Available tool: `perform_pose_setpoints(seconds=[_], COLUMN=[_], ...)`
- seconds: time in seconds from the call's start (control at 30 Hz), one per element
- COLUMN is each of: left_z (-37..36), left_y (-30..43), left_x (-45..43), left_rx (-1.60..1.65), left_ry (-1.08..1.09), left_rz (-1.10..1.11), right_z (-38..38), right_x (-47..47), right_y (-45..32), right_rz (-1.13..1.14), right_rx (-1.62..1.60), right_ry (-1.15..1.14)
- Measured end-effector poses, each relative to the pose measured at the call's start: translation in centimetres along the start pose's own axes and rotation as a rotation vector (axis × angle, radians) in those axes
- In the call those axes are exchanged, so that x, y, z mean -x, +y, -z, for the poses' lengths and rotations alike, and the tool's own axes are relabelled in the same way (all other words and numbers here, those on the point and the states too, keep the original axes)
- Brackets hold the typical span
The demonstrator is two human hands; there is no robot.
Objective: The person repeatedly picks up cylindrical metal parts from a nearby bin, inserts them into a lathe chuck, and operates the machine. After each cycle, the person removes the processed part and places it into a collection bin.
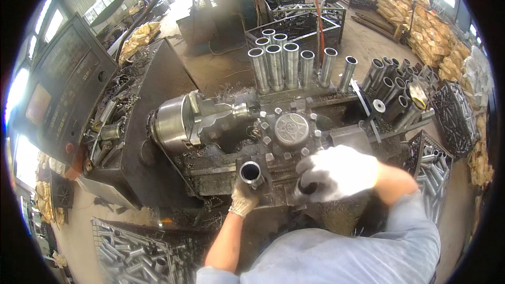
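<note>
Before me is a metal lathe with a shiny chuck (pixel 171 124) at the left and a round-topped tool post (pixel 292 131) with several bolts near the middle. My left hand (pixel 245 195), in a dirty knit glove, is closed around an upright metal tube (pixel 250 172) below the tool post; the tube's open end faces up. To its right, my right hand (pixel 335 173), in a white glove blurred and overexposed, lies over a dark round part (pixel 307 186) of the carriage, possibly a handle. How its fingers sit there is unclear.
Several upright metal tubes (pixel 291 65) stand behind the tool post, and more (pixel 388 86) crowd the right end. A flat metal bar (pixel 367 110) lies near a white ring (pixel 378 105). Wire baskets of tubes stand at the lower left (pixel 94 236) and right (pixel 449 157). A control panel (pixel 65 94) borders the left.
</note>
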State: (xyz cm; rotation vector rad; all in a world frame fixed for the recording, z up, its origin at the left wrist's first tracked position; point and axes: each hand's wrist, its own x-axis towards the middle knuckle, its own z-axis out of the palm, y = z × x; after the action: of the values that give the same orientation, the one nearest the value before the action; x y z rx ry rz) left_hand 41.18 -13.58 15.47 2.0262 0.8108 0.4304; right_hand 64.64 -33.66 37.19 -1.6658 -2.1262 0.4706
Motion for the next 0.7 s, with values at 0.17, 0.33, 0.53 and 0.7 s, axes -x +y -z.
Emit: perform_pose_setpoints(seconds=[0.17,0.33,0.53,0.7], left_z=[8.5,17.6,21.1,21.1], left_y=[1.9,2.5,0.7,0.6], left_x=[-0.8,-8.8,-16.4,-16.9], left_rx=[-0.184,-0.812,-0.838,-0.871], left_ry=[0.089,0.491,0.626,0.631], left_rz=[-0.334,-0.462,-0.557,-0.53], right_z=[3.8,-2.3,-2.2,0.6], right_x=[-14.7,-26.6,-25.5,-26.7], right_y=[5.3,9.9,12.4,9.6], right_rz=[0.06,-0.2,-0.248,-0.286], right_rx=[0.077,0.437,0.117,0.387], right_ry=[-0.044,-0.877,-0.086,-0.174])
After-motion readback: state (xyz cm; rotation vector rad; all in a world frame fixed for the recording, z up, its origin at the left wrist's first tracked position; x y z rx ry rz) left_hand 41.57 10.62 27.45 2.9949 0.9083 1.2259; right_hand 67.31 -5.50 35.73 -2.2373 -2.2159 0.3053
